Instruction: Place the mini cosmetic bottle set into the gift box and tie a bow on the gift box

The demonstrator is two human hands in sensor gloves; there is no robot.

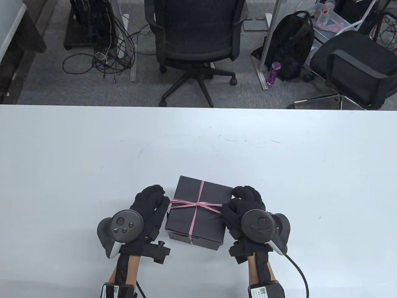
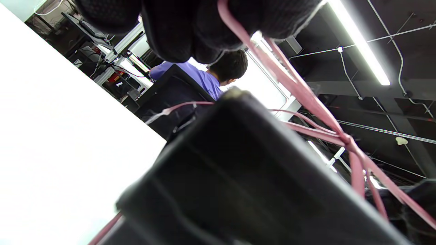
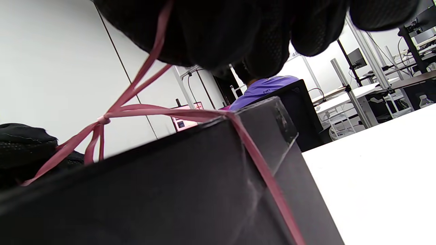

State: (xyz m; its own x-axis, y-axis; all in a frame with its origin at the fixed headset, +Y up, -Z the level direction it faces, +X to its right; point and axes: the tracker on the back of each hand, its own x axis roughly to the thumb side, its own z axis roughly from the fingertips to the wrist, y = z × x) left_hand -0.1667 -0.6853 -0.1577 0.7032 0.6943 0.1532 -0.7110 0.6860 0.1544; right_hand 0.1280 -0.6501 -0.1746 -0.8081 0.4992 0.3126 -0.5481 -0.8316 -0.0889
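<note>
So I've got the gift box (image 1: 198,211) sitting closed on the white bench (image 1: 279,161), close to the near edge and roughly centred between my two hands, turned a bit so its corners point off-axis. The pink ribbon (image 1: 198,204) is wrapped crosswise over the lid with a knot at the crossing, and its ends run out sideways to both hands. My left hand (image 1: 149,205) is right against the box's left edge, fingers curled; the left wrist view shows a ribbon strand coming straight out from between the gloved fingers (image 2: 190,30), so it's pinching that end. My right hand (image 1: 245,201) sits at the box's right edge, partly over the top corner, and the right wrist view shows the same deal: ribbon pulled up taut into the curled fingers (image 3: 211,34). The bottles aren't visible, lid's on. Loads of bare bench to the left, right and far side of the box, much less room between the box and the near edge where my wrists come in. Past the far edge there's an office chair (image 1: 195,37) and a backpack (image 1: 291,43) on the floor.
</note>
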